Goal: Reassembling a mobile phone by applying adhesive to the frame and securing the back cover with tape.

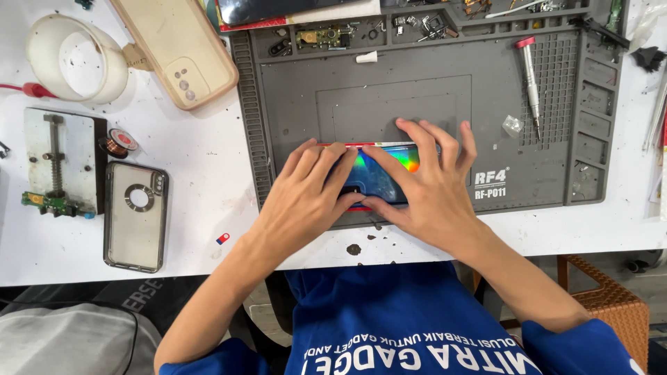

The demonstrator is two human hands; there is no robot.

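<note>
A phone (379, 173) with a shiny rainbow-tinted back and a red edge lies flat on the grey work mat (389, 97). My left hand (306, 201) covers its left end, fingers pressed along the top edge. My right hand (431, 187) lies over its right end, thumb on the near edge and fingers spread past the far edge. Both hands press on the phone together, and most of it is hidden beneath them.
A red-capped screwdriver (531, 83) lies on the mat's right side, small parts fill its top trays. On the white table left: a beige phone case (177, 48), a clear case (135, 215), a tape roll (76, 59), a metal clamp jig (59, 163).
</note>
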